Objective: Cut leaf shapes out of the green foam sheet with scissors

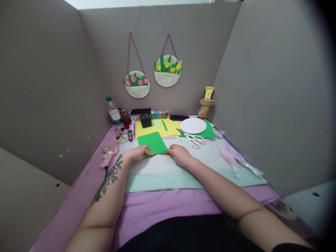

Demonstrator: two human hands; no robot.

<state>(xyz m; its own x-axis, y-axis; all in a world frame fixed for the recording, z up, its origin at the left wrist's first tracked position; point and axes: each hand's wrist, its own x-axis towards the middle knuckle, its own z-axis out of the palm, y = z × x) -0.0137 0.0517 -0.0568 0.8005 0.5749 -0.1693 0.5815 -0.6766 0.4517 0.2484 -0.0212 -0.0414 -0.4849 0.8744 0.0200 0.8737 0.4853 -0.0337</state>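
My left hand (140, 153) grips the near left corner of a green square sheet of paper (152, 141), thumb on top and fingers partly hidden at its edge. The sheet lies tilted on the white work surface (147, 166). At the sheet's right corner, my right hand (178, 154) has its fingers drawn together; what they pinch is hidden. Thin pencil-like sticks (165, 153), one orange, lie between the two hands by the paper's near edge. White-handled scissors (193, 139) rest beyond my right hand, with a white round plate (193, 125) behind them on more green paper (210, 130).
Yellow paper (170, 127) bears green cut pieces and a black box (146, 121). A pink glue gun (109, 155) lies left, near white tape rolls (122, 137) and a bottle (114, 112). Plastic packets (231, 159) lie right. Two plate decorations (167, 71) hang on the grey back panel.
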